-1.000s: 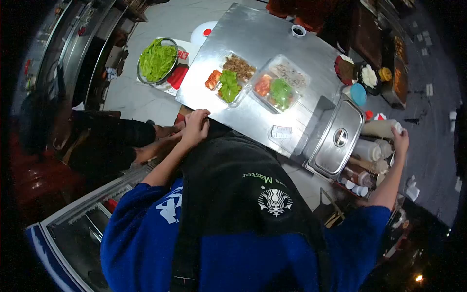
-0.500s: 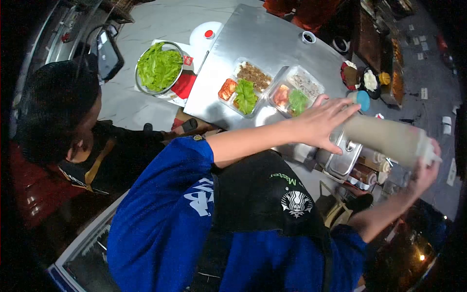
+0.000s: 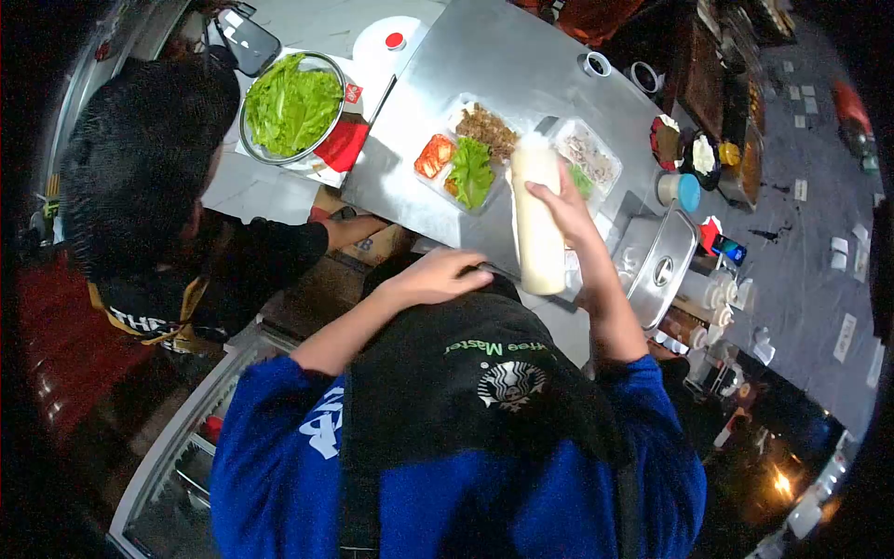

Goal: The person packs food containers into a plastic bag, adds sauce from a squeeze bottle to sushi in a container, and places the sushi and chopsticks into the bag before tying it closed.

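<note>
A tall squeeze bottle of pale cream sauce [image 3: 540, 219] is upright in the picture, its nozzle end toward the food trays. My right hand [image 3: 559, 203] is wrapped round its right side. Near the apron and the table's front edge, my left hand [image 3: 441, 278] holds nothing, its fingers loosely spread. One clear tray holds browned meat [image 3: 484, 130], a red side dish [image 3: 434, 156] and a lettuce leaf [image 3: 471, 173]. Just right of it, a second tray [image 3: 592, 154] with pale food and some green is partly hidden by the bottle and my right hand.
A bowl of lettuce [image 3: 293, 104] stands at the upper left beside a co-worker [image 3: 140, 158]. Right of the steel table [image 3: 447, 56] are a lidded metal container [image 3: 663, 270], a blue-lidded jar [image 3: 687, 192] and several bottles. A small sauce cup [image 3: 596, 64] sits at the back.
My right hand has brought the bottle from the far right to the trays and turned it. My left hand has drawn back toward the apron. The co-worker has shifted slightly.
</note>
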Motion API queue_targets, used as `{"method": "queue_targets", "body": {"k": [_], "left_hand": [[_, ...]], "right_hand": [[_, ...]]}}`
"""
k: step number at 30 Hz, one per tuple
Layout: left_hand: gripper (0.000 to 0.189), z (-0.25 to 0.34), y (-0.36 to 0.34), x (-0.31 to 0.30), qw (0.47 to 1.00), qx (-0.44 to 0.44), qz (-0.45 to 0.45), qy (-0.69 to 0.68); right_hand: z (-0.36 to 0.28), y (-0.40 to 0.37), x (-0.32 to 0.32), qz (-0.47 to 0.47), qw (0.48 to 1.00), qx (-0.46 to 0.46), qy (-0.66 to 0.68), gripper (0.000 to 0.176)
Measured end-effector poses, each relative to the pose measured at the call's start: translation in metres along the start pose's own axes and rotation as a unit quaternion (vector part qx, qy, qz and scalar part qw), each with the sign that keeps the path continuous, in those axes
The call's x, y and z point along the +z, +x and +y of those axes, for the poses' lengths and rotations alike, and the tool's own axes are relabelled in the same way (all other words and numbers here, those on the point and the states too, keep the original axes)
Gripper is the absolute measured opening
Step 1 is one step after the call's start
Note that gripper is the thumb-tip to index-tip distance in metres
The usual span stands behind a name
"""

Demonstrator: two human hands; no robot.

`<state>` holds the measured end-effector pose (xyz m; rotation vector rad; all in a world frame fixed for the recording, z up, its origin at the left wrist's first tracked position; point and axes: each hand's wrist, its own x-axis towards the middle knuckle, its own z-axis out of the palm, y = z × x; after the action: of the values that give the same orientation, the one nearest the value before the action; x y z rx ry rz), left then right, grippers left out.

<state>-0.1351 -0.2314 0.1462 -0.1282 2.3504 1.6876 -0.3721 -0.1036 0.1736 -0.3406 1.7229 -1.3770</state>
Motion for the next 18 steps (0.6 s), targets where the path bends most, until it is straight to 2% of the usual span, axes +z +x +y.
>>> {"method": "queue_targets", "body": {"k": [1,2,4,5,6,7,9,11,13,15,18], "left_hand": [[0.05,-0.024,-0.019,0.006,0.99,-0.07,0.002,-0.119],[0.044,-0.045,-0.042,0.01,0.982,-0.114,0.054,-0.138],[0.038,-0.078,-0.094,0.019,0.976,-0.171,0.119,-0.063],[0.036,-0.1,-0.119,0.029,0.968,-0.206,0.14,-0.037],[0.037,-0.118,-0.143,0.038,0.942,-0.267,0.185,-0.087],[0.037,-0.138,-0.164,0.049,0.908,-0.325,0.228,-0.136],[0.04,-0.187,-0.211,0.07,0.891,-0.41,0.175,-0.082],[0.039,-0.258,-0.263,0.118,0.881,-0.419,0.186,-0.113],[0.04,-0.283,-0.289,0.136,0.865,-0.447,0.176,-0.143],[0.04,-0.289,-0.292,0.135,0.851,-0.473,0.158,-0.166],[0.041,-0.291,-0.279,0.106,0.845,-0.48,0.152,-0.18]], "right_hand": [[0.013,0.004,-0.001,-0.003,0.999,0.03,-0.027,0.082],[0.031,0.009,-0.002,-0.004,0.997,0.062,-0.051,0.083],[0.06,0.017,-0.008,-0.008,0.989,0.118,-0.09,0.087],[0.043,0.012,0.002,-0.026,0.987,0.138,-0.072,0.088],[0.028,0.007,0.012,-0.043,0.985,0.159,-0.053,0.09],[0.02,0.007,0.02,-0.013,0.983,0.174,-0.047,0.089],[0.012,0.011,0.034,0.046,0.977,0.205,-0.035,0.088],[0.025,0.02,0.032,0.049,0.978,0.197,-0.042,0.088],[0.026,0.024,0.032,0.038,0.98,0.187,-0.051,0.087],[0.019,0.023,0.035,0.014,0.982,0.177,-0.061,0.085],[0.026,0.029,0.041,0.043,0.981,0.162,-0.095,0.079]]}}
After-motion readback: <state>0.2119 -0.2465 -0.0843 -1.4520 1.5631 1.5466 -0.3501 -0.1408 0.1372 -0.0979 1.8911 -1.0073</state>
